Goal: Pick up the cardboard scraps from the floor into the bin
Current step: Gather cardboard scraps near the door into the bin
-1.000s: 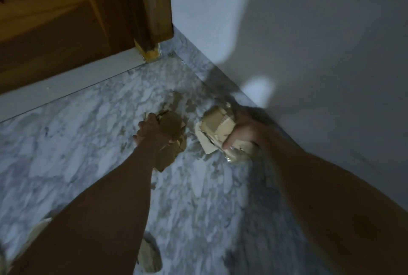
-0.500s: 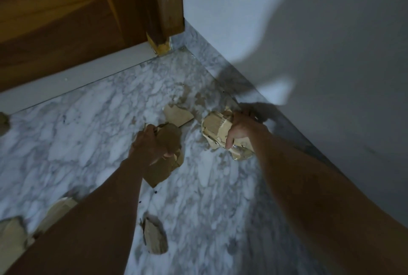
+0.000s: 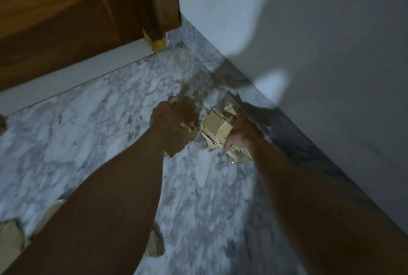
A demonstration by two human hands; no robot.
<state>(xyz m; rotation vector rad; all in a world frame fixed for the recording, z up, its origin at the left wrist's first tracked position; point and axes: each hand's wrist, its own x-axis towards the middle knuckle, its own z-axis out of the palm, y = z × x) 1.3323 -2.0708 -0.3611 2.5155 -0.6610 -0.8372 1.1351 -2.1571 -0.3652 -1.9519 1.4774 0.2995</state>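
My left hand [image 3: 169,118] is closed around a bunch of brown cardboard scraps [image 3: 184,130] that hang below my fist, low over the marble floor [image 3: 92,133]. My right hand [image 3: 241,133] grips a lighter wad of cardboard scraps [image 3: 215,125] with some shiny tape on it, close to the skirting of the wall. More scraps lie on the floor: one by my left forearm [image 3: 155,246] and others at the bottom left [image 3: 11,239]. No bin is in view.
A wooden door [image 3: 66,10] and its frame [image 3: 159,5] close the far side, with a pale threshold strip [image 3: 72,76] below. A white wall [image 3: 320,54] runs along the right. One more scrap [image 3: 2,123] shows at the left edge.
The loose scrap that lay just beyond my left hand half a second ago is now gathered into that hand. Both hands sit slightly further from the wall corner; the view shifted a little.
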